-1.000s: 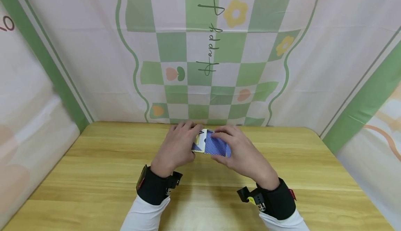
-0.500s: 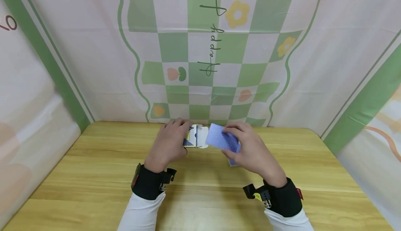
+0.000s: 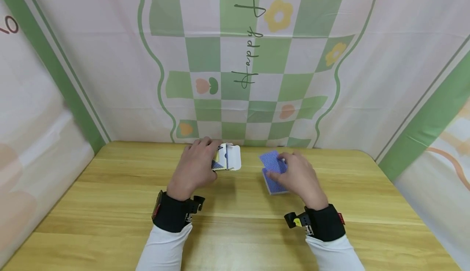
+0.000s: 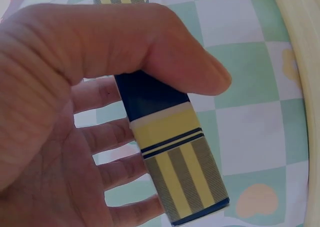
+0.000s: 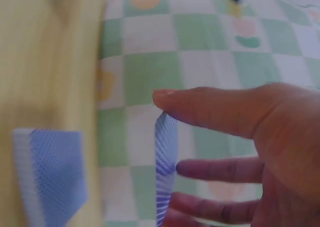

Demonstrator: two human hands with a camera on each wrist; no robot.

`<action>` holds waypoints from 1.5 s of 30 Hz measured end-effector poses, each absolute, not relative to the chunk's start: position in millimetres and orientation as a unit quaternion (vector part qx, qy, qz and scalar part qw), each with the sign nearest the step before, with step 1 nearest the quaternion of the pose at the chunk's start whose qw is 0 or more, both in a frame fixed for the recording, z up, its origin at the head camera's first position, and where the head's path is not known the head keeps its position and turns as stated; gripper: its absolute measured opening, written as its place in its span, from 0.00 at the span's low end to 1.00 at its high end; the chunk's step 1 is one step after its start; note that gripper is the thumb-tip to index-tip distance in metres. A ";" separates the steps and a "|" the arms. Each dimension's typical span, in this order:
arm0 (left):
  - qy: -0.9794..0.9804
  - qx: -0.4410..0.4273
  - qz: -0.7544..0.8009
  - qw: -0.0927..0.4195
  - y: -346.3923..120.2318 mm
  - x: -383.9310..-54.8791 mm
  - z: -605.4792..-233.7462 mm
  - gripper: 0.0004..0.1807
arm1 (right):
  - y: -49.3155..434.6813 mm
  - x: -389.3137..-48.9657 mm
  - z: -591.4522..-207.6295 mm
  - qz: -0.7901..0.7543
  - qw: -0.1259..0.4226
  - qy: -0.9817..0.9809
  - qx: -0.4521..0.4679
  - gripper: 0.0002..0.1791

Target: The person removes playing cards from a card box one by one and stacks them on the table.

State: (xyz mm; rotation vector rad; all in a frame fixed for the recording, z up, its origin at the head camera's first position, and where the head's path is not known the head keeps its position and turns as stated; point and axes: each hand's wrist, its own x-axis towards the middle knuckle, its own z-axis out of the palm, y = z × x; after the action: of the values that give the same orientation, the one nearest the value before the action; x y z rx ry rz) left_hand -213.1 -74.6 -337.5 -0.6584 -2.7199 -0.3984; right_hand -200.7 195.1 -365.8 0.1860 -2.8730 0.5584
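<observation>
Under left hand (image 3: pixel 194 167), box (image 3: pixel 222 156) part-hidden

table (image 3: pixel 238 232) | yellowish wood grain | blue-backed card stack (image 3: pixel 275 186) lying flat on it

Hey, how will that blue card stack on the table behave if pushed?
The stack will probably slide apart in layers, as no band shows. It seems unlikely to roll or tip, lying flat on the table. Its cards may flex: the card in the right hand looks thin and slightly bowed.

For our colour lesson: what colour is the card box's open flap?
White; the open flap shows best in the head view.
</observation>
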 end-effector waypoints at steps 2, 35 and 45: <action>-0.950 -0.230 -0.139 0.156 -74.9 -213.2 -337.7 0.41 | 196.2 -205.0 -373.9 0.190 0.079 -0.978 0.042 0.34; -0.949 -0.238 -0.144 0.150 -72.0 -210.7 -334.5 0.41 | 191.7 -218.1 -411.0 0.174 0.028 -0.984 -0.038 0.35; -0.947 -0.241 -0.148 0.154 -72.1 -210.5 -334.1 0.40 | 192.0 -218.8 -410.8 0.168 0.029 -0.985 -0.036 0.36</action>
State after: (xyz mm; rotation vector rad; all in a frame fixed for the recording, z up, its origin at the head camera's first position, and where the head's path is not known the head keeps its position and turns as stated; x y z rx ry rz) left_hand -210.5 -72.1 -334.1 -0.6921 -2.7140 -0.4240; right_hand -218.8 192.0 -410.8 -0.1118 -3.0371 0.5180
